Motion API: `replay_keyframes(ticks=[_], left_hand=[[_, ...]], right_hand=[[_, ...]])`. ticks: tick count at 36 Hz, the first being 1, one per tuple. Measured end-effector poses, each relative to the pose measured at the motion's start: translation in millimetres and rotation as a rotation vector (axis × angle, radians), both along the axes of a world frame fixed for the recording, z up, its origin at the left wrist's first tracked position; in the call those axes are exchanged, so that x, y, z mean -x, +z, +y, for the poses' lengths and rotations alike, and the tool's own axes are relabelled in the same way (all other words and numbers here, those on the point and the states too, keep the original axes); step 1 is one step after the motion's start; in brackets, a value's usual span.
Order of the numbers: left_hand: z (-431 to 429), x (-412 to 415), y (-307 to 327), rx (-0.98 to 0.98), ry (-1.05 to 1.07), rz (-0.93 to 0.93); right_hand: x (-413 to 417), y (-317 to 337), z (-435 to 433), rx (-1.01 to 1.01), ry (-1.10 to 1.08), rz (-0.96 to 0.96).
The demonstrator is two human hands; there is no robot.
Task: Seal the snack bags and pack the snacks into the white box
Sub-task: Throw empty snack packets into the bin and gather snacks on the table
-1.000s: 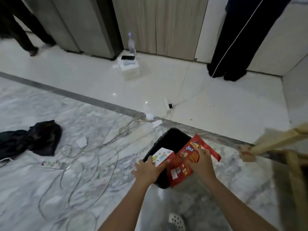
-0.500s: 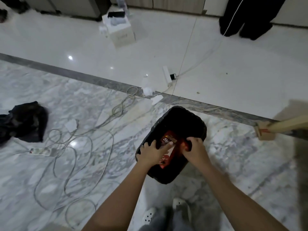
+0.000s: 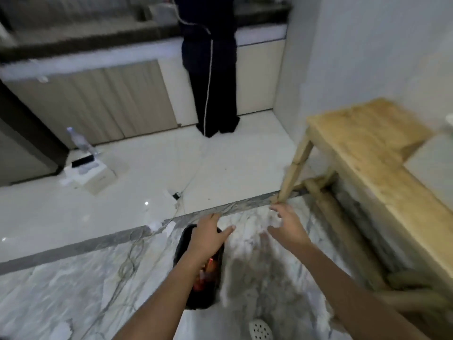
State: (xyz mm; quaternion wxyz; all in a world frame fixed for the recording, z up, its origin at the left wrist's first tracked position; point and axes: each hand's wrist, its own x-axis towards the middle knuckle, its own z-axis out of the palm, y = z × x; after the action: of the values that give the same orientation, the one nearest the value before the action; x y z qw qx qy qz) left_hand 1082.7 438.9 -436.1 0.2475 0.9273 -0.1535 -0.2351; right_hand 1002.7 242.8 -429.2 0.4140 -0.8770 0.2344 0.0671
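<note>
- A black round plastic bin is standing on the grey-veined marble floor.
- A red glossy snack packet is lying inside the bin, against its right-hand wall. Only a crumpled red strip with a bright glint is showing beside the left forearm. Blur is making its print unreadable, and I cannot tell whether it is sealed.
- The left hand is hovering over the bin's far rim, fingers spread and relaxed, gripping nothing.
- The right hand is hovering just right of the bin over bare floor, fingers loosely splayed, also released and empty.
- A pale wooden table with round legs is standing right of the bin.
- Grey tangled cables are trailing just left of the bin.
- A white cardboard box is sitting well beyond the bin to the left, with a clear plastic bottle behind it.
- A person in dark trousers with a white side stripe is standing far beyond the bin at a counter.
</note>
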Motion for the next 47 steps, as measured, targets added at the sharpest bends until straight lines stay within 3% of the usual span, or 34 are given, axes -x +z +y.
replay_keyframes(ticks=[8, 15, 19, 31, 43, 47], left_hand=[[-144, 98, 94, 0.116, -0.493, -0.254], [-247, 270, 121, 0.198, -0.869, -0.132], [-285, 398, 127, 0.258, -1.087, -0.185], [-326, 725, 93, 0.278, -1.626, -0.111], [-359, 922, 52, 0.284, -2.052, -0.053], [-371, 965, 25, 0.378, -2.035, -0.102]], right_hand=[[178, 95, -79, 0.142, -0.331, -0.133], [396, 122, -111, 0.216, -0.679, -0.123], [523, 130, -110, 0.223, -0.889, -0.082], [847, 107, -69, 0.225, -1.364, 0.062], [1022, 63, -66, 0.195, -1.682, 0.156], [1064, 47, -83, 0.211, -1.749, 0.164]])
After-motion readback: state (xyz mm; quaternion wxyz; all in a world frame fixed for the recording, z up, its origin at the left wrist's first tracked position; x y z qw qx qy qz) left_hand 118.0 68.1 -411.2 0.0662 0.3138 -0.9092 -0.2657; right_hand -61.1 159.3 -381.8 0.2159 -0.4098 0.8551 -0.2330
